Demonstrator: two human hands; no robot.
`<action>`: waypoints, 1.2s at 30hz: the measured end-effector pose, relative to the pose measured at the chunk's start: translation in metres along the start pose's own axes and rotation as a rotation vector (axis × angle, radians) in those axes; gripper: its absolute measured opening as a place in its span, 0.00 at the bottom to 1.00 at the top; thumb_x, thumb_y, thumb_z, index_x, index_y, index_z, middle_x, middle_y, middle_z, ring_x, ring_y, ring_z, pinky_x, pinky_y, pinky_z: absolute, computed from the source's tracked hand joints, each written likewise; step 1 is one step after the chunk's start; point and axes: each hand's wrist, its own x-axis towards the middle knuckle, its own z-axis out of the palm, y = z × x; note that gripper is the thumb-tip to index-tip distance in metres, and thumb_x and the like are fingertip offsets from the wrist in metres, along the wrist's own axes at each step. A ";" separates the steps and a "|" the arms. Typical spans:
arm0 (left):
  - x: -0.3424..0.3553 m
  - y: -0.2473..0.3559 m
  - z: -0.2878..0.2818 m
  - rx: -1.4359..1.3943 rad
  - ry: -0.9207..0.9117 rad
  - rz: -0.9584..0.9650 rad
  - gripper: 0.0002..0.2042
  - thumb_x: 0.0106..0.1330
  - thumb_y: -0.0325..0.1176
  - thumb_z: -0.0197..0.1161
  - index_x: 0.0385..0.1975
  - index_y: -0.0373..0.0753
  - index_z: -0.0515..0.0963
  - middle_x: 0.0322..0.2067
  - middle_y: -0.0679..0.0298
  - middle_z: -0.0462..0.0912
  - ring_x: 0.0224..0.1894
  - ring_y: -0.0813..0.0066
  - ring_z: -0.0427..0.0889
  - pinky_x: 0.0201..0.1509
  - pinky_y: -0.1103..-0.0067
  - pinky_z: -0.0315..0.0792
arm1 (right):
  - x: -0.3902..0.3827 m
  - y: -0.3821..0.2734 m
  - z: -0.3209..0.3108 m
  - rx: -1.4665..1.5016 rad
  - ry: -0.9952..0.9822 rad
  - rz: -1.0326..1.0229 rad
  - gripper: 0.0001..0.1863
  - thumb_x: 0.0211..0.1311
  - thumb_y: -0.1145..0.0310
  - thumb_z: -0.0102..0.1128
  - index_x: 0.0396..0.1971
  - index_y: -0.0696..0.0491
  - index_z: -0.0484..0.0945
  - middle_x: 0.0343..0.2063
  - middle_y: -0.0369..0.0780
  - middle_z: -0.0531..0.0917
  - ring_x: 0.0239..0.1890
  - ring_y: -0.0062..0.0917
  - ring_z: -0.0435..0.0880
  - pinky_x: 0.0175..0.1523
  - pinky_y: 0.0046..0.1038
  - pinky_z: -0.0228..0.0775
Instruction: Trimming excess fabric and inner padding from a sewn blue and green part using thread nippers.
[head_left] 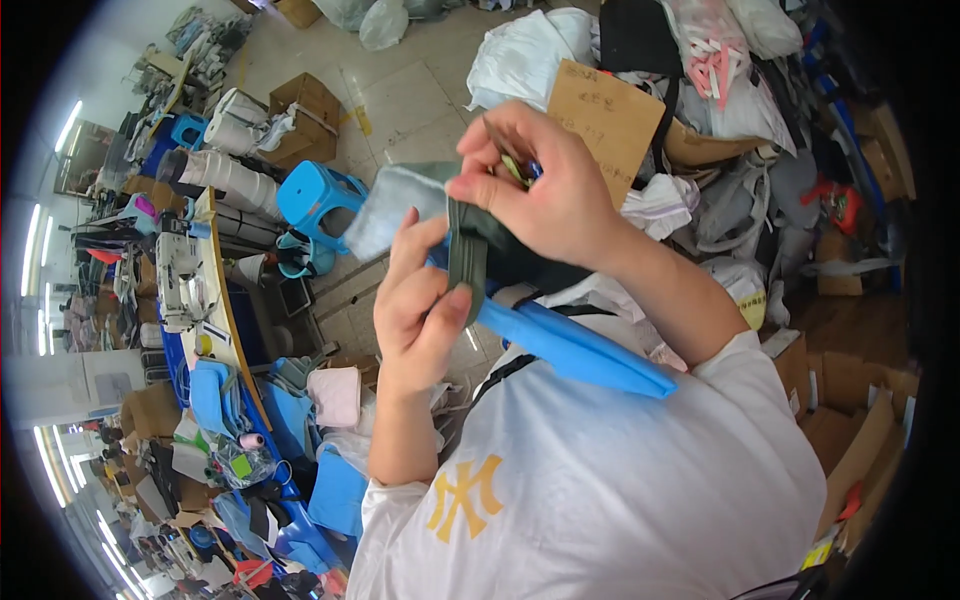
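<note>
A sewn fabric piece hangs between my hands, with a dark green band [466,262], a bright blue panel [575,345] and a pale, fluffy-looking grey panel [400,205]. My left hand [412,310] grips the band's lower part between thumb and fingers. At the band's top, my right hand [550,185] pinches the edge with thumb and forefinger. Within the curled right fingers sits a small pointed tool [513,165] with yellowish and blue bits; its kind is mostly hidden. The blue panel reaches back against my white shirt.
To the left, a sewing machine [183,275] stands on a long table, with blue fabric pieces [340,490] heaped nearer me. A blue plastic stool [318,203] and a cardboard box [305,120] are on the floor. Bags and a brown cardboard sheet [610,120] pile up at right.
</note>
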 end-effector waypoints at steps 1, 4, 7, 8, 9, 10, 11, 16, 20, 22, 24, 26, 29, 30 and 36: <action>-0.006 0.005 -0.001 -0.019 -0.010 -0.026 0.08 0.54 0.28 0.61 0.21 0.32 0.69 0.49 0.43 0.78 0.53 0.50 0.77 0.74 0.53 0.48 | 0.000 -0.001 0.001 0.007 -0.002 0.003 0.13 0.59 0.73 0.69 0.40 0.54 0.74 0.25 0.35 0.83 0.25 0.18 0.81 0.32 0.23 0.71; -0.003 0.008 -0.010 0.068 -0.001 -0.113 0.09 0.55 0.30 0.61 0.22 0.33 0.69 0.50 0.45 0.78 0.54 0.50 0.76 0.75 0.52 0.45 | -0.004 -0.013 0.003 0.200 -0.040 0.061 0.13 0.61 0.75 0.68 0.42 0.54 0.73 0.26 0.35 0.83 0.28 0.16 0.81 0.33 0.22 0.70; -0.001 0.006 -0.012 0.120 0.049 -0.261 0.10 0.60 0.31 0.61 0.24 0.33 0.69 0.38 0.53 0.78 0.42 0.57 0.75 0.56 0.64 0.65 | -0.009 -0.022 0.009 0.277 -0.204 0.116 0.16 0.61 0.74 0.69 0.43 0.54 0.70 0.28 0.34 0.81 0.35 0.15 0.81 0.37 0.21 0.71; -0.002 0.004 -0.012 0.187 0.045 -0.384 0.11 0.61 0.31 0.61 0.24 0.33 0.68 0.33 0.55 0.76 0.37 0.60 0.73 0.46 0.69 0.68 | -0.009 -0.023 0.012 0.275 -0.208 0.111 0.16 0.61 0.74 0.69 0.43 0.54 0.70 0.28 0.34 0.81 0.35 0.15 0.81 0.37 0.21 0.71; -0.001 -0.007 -0.005 0.143 0.097 -0.211 0.11 0.63 0.31 0.61 0.24 0.33 0.67 0.26 0.58 0.68 0.30 0.63 0.65 0.34 0.73 0.61 | -0.008 -0.023 0.014 0.236 -0.156 0.060 0.16 0.61 0.76 0.68 0.42 0.54 0.68 0.29 0.35 0.82 0.34 0.14 0.81 0.36 0.19 0.69; -0.004 -0.008 -0.005 0.142 0.100 -0.210 0.11 0.63 0.31 0.61 0.24 0.33 0.67 0.26 0.58 0.68 0.30 0.63 0.65 0.34 0.73 0.61 | -0.008 -0.023 0.016 0.197 -0.105 0.013 0.17 0.61 0.78 0.68 0.41 0.54 0.66 0.31 0.36 0.83 0.33 0.14 0.80 0.36 0.17 0.67; -0.006 -0.008 -0.005 0.052 0.092 -0.203 0.11 0.64 0.30 0.60 0.24 0.33 0.66 0.25 0.59 0.66 0.29 0.64 0.64 0.33 0.73 0.61 | -0.003 -0.028 0.011 0.081 -0.106 0.050 0.16 0.63 0.76 0.67 0.38 0.54 0.65 0.33 0.36 0.81 0.34 0.13 0.78 0.37 0.17 0.67; -0.017 -0.018 -0.006 -0.054 0.158 -0.155 0.10 0.67 0.26 0.55 0.24 0.35 0.64 0.25 0.63 0.62 0.27 0.72 0.60 0.31 0.77 0.57 | -0.010 -0.025 0.000 -0.084 -0.062 0.057 0.12 0.66 0.66 0.62 0.38 0.56 0.69 0.31 0.40 0.77 0.27 0.26 0.78 0.33 0.28 0.70; -0.010 -0.009 -0.006 -0.090 0.173 -0.137 0.09 0.68 0.27 0.54 0.25 0.35 0.65 0.25 0.65 0.62 0.27 0.75 0.60 0.30 0.78 0.57 | -0.019 -0.040 0.000 -0.277 -0.283 -0.173 0.07 0.61 0.69 0.62 0.32 0.55 0.73 0.30 0.43 0.76 0.27 0.38 0.78 0.32 0.35 0.71; -0.009 -0.006 -0.007 -0.098 0.175 -0.121 0.09 0.68 0.27 0.54 0.25 0.35 0.65 0.25 0.65 0.63 0.26 0.76 0.60 0.29 0.78 0.56 | -0.021 -0.043 0.001 -0.305 -0.396 -0.067 0.06 0.60 0.75 0.64 0.34 0.57 0.76 0.31 0.41 0.77 0.30 0.33 0.78 0.34 0.31 0.70; -0.011 -0.010 -0.009 -0.074 0.171 -0.094 0.09 0.67 0.27 0.55 0.25 0.35 0.66 0.24 0.65 0.63 0.26 0.75 0.60 0.28 0.77 0.55 | -0.021 -0.045 0.000 -0.309 -0.383 -0.071 0.05 0.60 0.75 0.64 0.33 0.57 0.76 0.30 0.41 0.77 0.30 0.34 0.78 0.34 0.31 0.70; -0.012 -0.010 -0.011 -0.069 0.167 -0.085 0.09 0.67 0.27 0.55 0.25 0.35 0.66 0.24 0.65 0.62 0.26 0.75 0.59 0.28 0.77 0.55 | -0.023 -0.046 0.001 -0.313 -0.362 -0.074 0.05 0.59 0.75 0.64 0.32 0.57 0.77 0.28 0.40 0.78 0.30 0.34 0.78 0.33 0.33 0.70; -0.011 -0.009 -0.010 -0.071 0.162 -0.073 0.09 0.66 0.27 0.56 0.25 0.35 0.66 0.24 0.64 0.62 0.25 0.74 0.59 0.28 0.76 0.55 | -0.022 -0.047 0.002 -0.287 -0.364 -0.093 0.05 0.60 0.75 0.64 0.31 0.57 0.77 0.28 0.40 0.78 0.30 0.34 0.78 0.33 0.33 0.69; -0.011 -0.009 -0.010 -0.076 0.161 -0.070 0.09 0.66 0.27 0.56 0.25 0.35 0.66 0.24 0.64 0.62 0.25 0.74 0.59 0.28 0.76 0.55 | -0.023 -0.047 0.002 -0.288 -0.364 -0.091 0.05 0.60 0.75 0.64 0.31 0.57 0.77 0.28 0.40 0.78 0.30 0.34 0.78 0.33 0.33 0.69; -0.014 -0.008 -0.012 -0.022 0.135 -0.133 0.09 0.64 0.26 0.57 0.24 0.34 0.65 0.25 0.61 0.63 0.26 0.69 0.61 0.30 0.75 0.57 | -0.022 -0.047 0.006 -0.316 -0.357 -0.054 0.05 0.61 0.75 0.64 0.30 0.58 0.77 0.27 0.41 0.77 0.30 0.34 0.78 0.34 0.34 0.69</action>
